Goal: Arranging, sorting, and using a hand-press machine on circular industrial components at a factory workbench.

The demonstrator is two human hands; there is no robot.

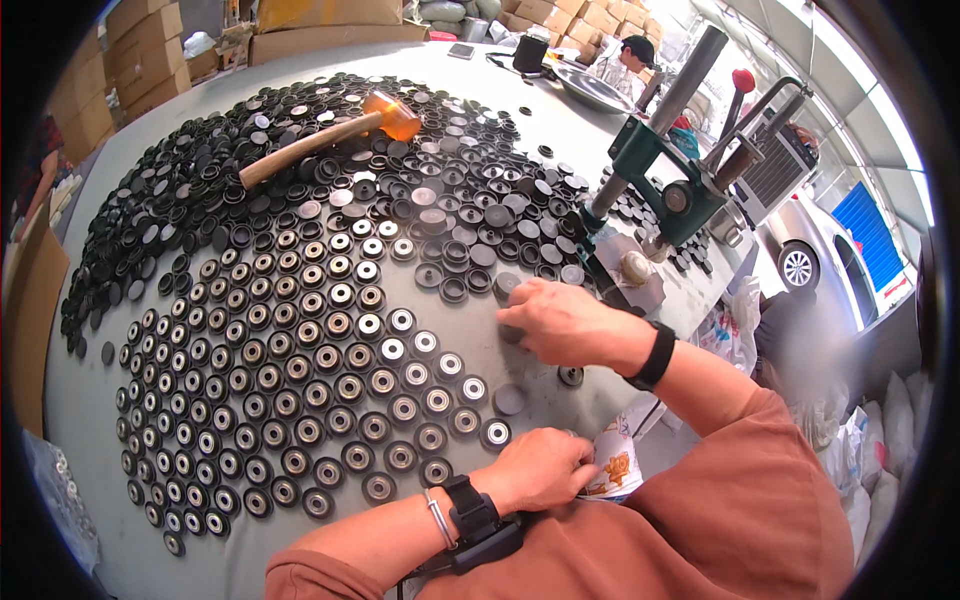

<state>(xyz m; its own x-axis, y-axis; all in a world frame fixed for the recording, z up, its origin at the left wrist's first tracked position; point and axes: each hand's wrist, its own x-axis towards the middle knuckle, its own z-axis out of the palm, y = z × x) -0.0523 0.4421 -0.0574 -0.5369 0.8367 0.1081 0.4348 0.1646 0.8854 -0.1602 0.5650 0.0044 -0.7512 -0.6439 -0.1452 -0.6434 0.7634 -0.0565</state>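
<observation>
over round caps (300,340), both hands (560,320) curled

The round caps (330,355) look like dull dark metal; the mallet (320,135) has a smooth wood handle; the table (130,170) is matt grey.
</observation>
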